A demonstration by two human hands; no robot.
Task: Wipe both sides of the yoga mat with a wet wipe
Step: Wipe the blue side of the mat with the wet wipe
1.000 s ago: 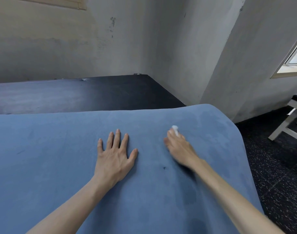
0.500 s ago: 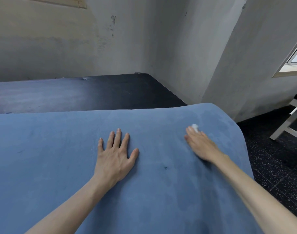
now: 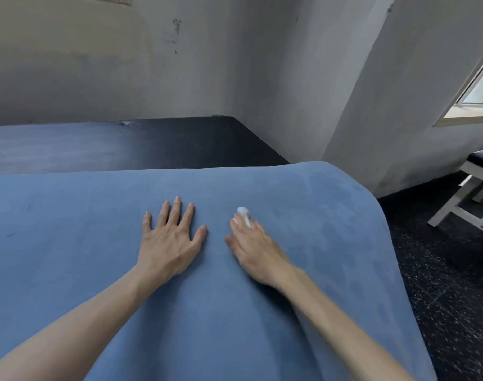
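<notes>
- My left hand lies flat on the blue yoga mat. The fingers are straight and spread a little, and the palm presses down. It holds nothing.
- My right hand is just beside my left hand, on its right side. The two hands are close but not touching.
- My right hand rests on the mat too, with the fingers pointing away from me.
- A small white wet wipe pokes out between the fingers of my right hand. The fingers pinch it and press it down on the mat. Most of the wipe is hidden under my hand, so I can only see a bit of it.
- The mat is big and fills the whole lower part of the view. It lies spread out under both my arms. Its far right corner is round and bends down over an edge.
- Some darker patches show on the mat near that corner.
- Behind the mat is a dark flat surface that goes back to a pale wall.
- On the right is a dark speckled floor.
- A white bench frame stands on the floor, well apart from the mat.
- A window is up on the right.
</notes>
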